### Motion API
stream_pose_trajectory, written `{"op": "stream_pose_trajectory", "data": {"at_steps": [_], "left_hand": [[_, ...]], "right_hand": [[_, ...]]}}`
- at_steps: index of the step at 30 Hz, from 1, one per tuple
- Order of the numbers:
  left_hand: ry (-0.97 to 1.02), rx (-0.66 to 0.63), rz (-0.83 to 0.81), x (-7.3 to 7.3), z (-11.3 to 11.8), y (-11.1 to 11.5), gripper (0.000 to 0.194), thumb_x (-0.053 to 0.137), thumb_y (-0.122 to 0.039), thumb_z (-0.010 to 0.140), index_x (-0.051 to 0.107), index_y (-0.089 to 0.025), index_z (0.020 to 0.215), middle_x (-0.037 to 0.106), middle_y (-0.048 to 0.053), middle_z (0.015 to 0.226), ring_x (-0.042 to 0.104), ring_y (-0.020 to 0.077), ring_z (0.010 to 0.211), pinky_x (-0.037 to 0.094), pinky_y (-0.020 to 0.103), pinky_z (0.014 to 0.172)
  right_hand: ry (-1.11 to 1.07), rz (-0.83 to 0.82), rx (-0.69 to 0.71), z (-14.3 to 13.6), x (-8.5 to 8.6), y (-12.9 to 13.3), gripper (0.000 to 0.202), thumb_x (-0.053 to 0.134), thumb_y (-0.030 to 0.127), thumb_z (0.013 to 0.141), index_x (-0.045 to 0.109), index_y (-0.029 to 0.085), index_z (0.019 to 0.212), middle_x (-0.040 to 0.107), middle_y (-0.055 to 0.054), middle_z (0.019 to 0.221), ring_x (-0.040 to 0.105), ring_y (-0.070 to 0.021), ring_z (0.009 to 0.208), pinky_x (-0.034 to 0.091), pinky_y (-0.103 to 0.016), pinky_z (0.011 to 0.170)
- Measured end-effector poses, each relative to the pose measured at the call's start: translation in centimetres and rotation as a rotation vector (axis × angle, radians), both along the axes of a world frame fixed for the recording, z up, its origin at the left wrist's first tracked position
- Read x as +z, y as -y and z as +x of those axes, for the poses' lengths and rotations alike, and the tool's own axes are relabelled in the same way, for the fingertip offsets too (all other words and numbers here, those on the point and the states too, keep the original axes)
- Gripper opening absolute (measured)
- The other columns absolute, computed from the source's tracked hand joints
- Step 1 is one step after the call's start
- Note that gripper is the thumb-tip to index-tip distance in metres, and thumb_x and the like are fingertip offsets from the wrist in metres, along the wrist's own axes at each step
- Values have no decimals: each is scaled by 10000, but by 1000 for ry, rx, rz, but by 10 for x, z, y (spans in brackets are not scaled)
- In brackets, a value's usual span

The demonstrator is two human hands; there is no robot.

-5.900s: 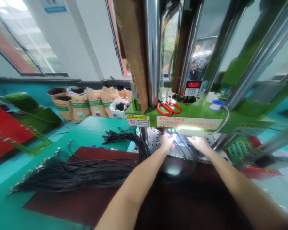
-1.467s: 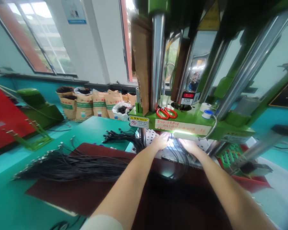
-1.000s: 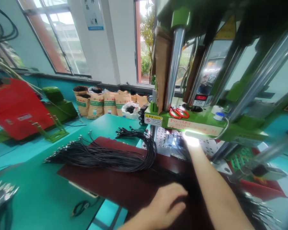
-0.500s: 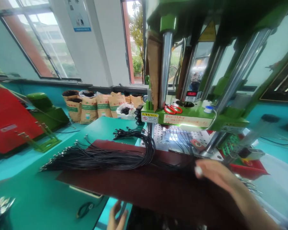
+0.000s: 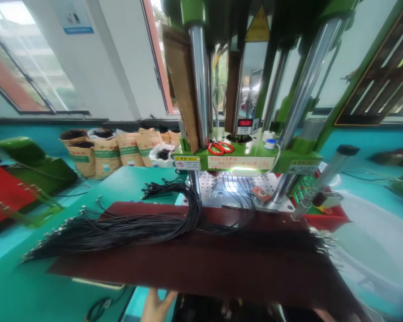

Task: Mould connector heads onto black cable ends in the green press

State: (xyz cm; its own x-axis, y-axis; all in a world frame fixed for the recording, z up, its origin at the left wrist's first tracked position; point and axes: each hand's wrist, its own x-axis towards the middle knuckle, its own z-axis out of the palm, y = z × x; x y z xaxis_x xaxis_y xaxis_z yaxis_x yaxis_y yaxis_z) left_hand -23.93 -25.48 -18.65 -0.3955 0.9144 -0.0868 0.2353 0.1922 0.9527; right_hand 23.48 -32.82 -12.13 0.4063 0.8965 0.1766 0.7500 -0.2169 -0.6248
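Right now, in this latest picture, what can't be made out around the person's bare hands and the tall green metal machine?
All in the head view:
- Left bare hand: cut off by the bottom edge; its grip is unclear.
- Right bare hand: only a blurred sliver, apparently, below the dark brown flat board.
- Thin black cables: far ends lost in glare beneath the green metal crossbeam.
- Pale strip with red handwriting: too blurred to read.

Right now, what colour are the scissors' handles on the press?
The handles are red, best seen in the head view.
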Motion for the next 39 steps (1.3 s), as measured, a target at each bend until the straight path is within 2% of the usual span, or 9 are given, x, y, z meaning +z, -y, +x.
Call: {"op": "stream_pose_trajectory", "data": {"at_steps": [4, 8, 10, 15, 18, 22, 27, 31, 39], "left_hand": [[-1, 74, 51, -9, 1, 0, 610, 685, -509, 497, 566, -109, 941, 652, 124, 912, 553, 353, 1009, 390, 473, 925], [-25, 60, 7, -10, -2, 0, 582, 689, -520, 483, 597, -128, 904, 661, 96, 845, 549, 349, 1015, 393, 469, 926], [-46, 48, -9, -7, -3, 0, 589, 677, -526, 492, 596, -124, 915, 657, 102, 858, 529, 360, 1044, 373, 481, 942], [-32, 34, -54, -2, -7, -3, 604, 682, -518, 471, 592, -117, 913, 652, 113, 874, 507, 368, 1079, 345, 482, 966], [-42, 33, -77, -2, -9, -4, 623, 699, -507, 439, 588, -112, 908, 649, 131, 904, 521, 377, 1055, 360, 487, 949], [-112, 31, -49, 2, -8, -1, 610, 683, -511, 470, 584, -119, 926, 650, 130, 924, 517, 371, 1064, 347, 483, 958], [-204, -2, -126, 15, -6, 0, 598, 670, -547, 461, 609, -124, 879, 657, 115, 860, 532, 367, 1032, 372, 479, 934], [-227, 9, -144, 24, -5, -2, 639, 668, -559, 455, 611, -116, 911, 661, 112, 841, 544, 357, 1015, 407, 465, 902], [-141, 31, -65, 20, -3, -2, 722, 677, -586, 440, 605, -130, 995, 668, 112, 909, 559, 329, 1018, 420, 431, 905]], "right_hand": [[-100, 54, -124, 3, -22, -5, 763, 653, 440, 555, 409, 459, 1278, 644, 0, 1068, 556, -345, 1023, 550, -433, 666], [-167, 54, -170, 7, -26, -4, 755, 632, 429, 583, 416, 361, 1303, 627, -30, 1111, 555, -354, 1030, 534, -425, 700], [-178, 53, -175, 6, -26, -2, 729, 622, 434, 594, 435, 329, 1290, 636, -39, 1089, 568, -357, 1007, 529, -431, 709], [-200, 62, -156, 0, -22, -1, 560, 634, 448, 578, 552, 373, 1126, 689, -31, 883, 606, -354, 929, 537, -427, 674], [-205, 55, -141, -3, -15, -3, 457, 604, 475, 581, 607, 312, 1007, 686, -45, 726, 631, -352, 845, 536, -428, 672], [-168, -22, -131, -8, 2, -4, 329, 552, 468, 587, 625, 242, 815, 654, -60, 599, 641, -337, 772, 527, -415, 688], [-227, -111, -104, -14, 11, -3, 274, 522, 439, 609, 609, 222, 753, 671, -73, 632, 639, -316, 709, 520, -407, 667], [-231, -86, -101, -15, 10, -2, 250, 542, 434, 594, 589, 219, 711, 671, -58, 616, 630, -288, 667, 513, -406, 730], [-226, -44, -152, -18, 12, -2, 248, 567, 421, 579, 567, 221, 727, 683, -89, 741, 628, -315, 836, 512, -394, 777]]}}
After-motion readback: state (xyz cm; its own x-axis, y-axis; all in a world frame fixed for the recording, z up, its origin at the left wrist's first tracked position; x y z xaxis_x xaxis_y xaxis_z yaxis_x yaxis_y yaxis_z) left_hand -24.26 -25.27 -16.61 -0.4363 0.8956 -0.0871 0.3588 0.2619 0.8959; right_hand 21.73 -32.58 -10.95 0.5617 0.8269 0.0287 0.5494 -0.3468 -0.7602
